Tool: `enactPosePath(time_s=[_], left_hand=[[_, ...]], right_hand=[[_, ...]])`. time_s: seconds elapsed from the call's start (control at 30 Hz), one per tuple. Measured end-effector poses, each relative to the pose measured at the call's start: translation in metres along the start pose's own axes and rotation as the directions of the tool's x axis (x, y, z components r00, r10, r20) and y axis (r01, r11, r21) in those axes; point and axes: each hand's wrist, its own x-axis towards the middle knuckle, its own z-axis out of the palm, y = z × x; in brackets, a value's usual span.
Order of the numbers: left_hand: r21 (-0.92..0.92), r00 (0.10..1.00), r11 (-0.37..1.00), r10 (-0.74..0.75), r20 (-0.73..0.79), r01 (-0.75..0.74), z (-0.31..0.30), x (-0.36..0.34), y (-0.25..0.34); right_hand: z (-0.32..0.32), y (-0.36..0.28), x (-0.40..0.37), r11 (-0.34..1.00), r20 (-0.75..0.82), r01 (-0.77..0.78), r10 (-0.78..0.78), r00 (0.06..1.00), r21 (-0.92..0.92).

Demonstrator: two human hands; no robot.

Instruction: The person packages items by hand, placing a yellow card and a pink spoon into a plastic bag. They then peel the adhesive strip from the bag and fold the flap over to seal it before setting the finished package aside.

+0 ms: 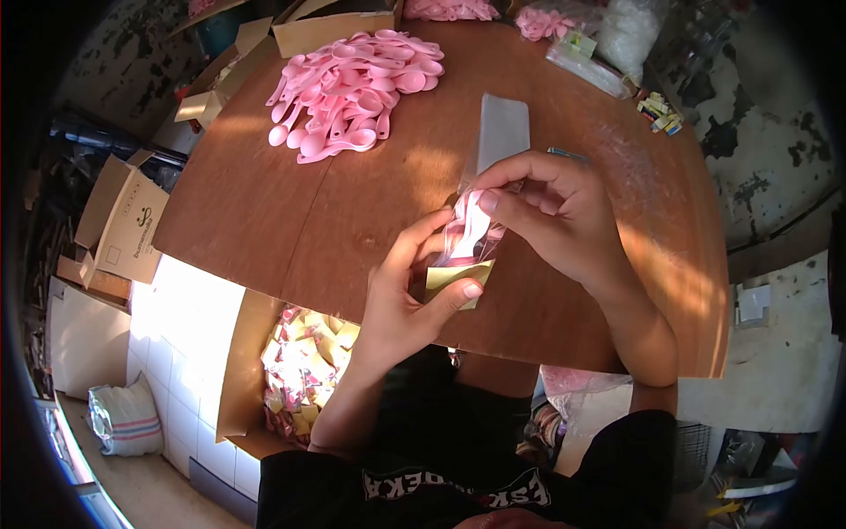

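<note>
Yellow card (452,279) at the lower end of a clear packet (449,242) is gripped by the left hand (401,295) near the frame's centre, while the right hand (564,212) pinches the packet's upper end around a pale pink piece (473,225), with pink spoons (357,93) heaped upper left on the brown tabletop (264,229).

Heaped pink spoons (357,88), a carton (244,375) of packets (301,375) and a wall (775,132) (badly peeling) suggest a packing workshop.
</note>
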Motion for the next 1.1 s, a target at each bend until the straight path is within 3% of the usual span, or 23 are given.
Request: enactPosePath(time_s=[0.03,0.07,0.1,0.13,0.2,0.23,0.3,0.33,0.5,0.6,0.63,0.7,0.73,0.8,0.9,1.0,1.03,1.1], left_hand=[[0.060,0.994,0.994,0.098,-0.040,-0.096,-0.001,0.002,-0.001],[0.123,0.978,0.975,0.197,-0.074,-0.187,-0.003,0.002,-0.001],[0.115,0.987,0.986,0.129,-0.101,-0.117,-0.006,0.001,0.001],[0.125,0.979,0.983,0.149,-0.138,-0.132,-0.008,0.001,0.001],[0.165,0.962,0.974,0.190,-0.199,-0.158,-0.009,0.003,0.001],[0.160,0.962,0.974,0.191,-0.196,-0.161,-0.007,0.005,0.002],[0.191,0.962,0.969,0.192,-0.195,-0.155,-0.006,0.011,0.006],[0.209,0.957,0.961,0.221,-0.189,-0.180,-0.003,0.014,0.010],[0.257,0.936,0.925,0.323,-0.142,-0.280,0.010,0.027,0.024],[-0.089,0.962,0.966,0.226,-0.154,-0.241,0.022,0.024,0.037],[-0.092,0.962,0.966,0.228,-0.152,-0.243,0.023,0.021,0.041],[0.001,0.990,0.994,0.111,-0.092,-0.111,0.023,0.018,0.048],[0.050,0.983,0.989,0.145,-0.110,-0.141,0.024,0.018,0.052],[0.074,0.986,0.988,0.139,-0.089,-0.132,0.024,0.015,0.052],[0.183,0.983,0.969,0.177,-0.057,-0.164,0.023,0.014,0.049],[0.412,0.982,0.897,0.189,-0.031,-0.159,0.025,0.010,0.070],[0.411,0.982,0.898,0.188,-0.029,-0.160,0.022,0.009,0.067],[0.530,0.967,0.810,0.235,0.101,-0.252,0.016,0.007,0.059]], right_hand=[[-0.004,-0.007,-0.001,1.000,0.002,0.002,-0.002,1.000,-0.004],[-0.009,-0.014,-0.002,0.970,-0.137,0.202,-0.220,0.966,-0.137],[-0.013,-0.019,-0.002,0.884,-0.239,0.367,-0.439,0.866,-0.290],[-0.018,-0.023,0.000,0.883,-0.236,0.368,-0.440,0.867,-0.293],[-0.029,-0.030,0.007,0.518,-0.052,0.487,-0.720,0.692,-0.703],[-0.028,-0.027,0.007,0.514,-0.050,0.485,-0.721,0.691,-0.707],[-0.025,-0.019,0.007,0.682,-0.050,0.386,-0.526,0.849,-0.621],[-0.022,-0.028,0.003,0.615,-0.002,0.345,-0.491,0.871,-0.709],[-0.007,-0.043,-0.010,0.709,0.003,0.355,-0.446,0.895,-0.610],[-0.005,-0.050,-0.018,0.765,0.017,0.329,-0.384,0.923,-0.554],[-0.004,-0.050,-0.019,0.763,0.017,0.329,-0.385,0.923,-0.557],[-0.003,-0.050,-0.021,0.776,0.005,0.285,-0.342,0.940,-0.563],[-0.001,-0.050,-0.020,0.775,0.004,0.286,-0.343,0.939,-0.563],[0.002,-0.050,-0.019,0.617,0.073,0.375,-0.457,0.886,-0.691],[-0.001,-0.046,-0.019,0.503,0.184,0.442,-0.481,0.857,-0.743],[-0.001,-0.046,-0.021,0.429,0.236,0.466,-0.488,0.840,-0.774],[-0.001,-0.047,-0.023,0.428,0.234,0.464,-0.487,0.841,-0.776],[0.000,-0.052,-0.028,0.383,0.276,0.446,-0.422,0.864,-0.809]])
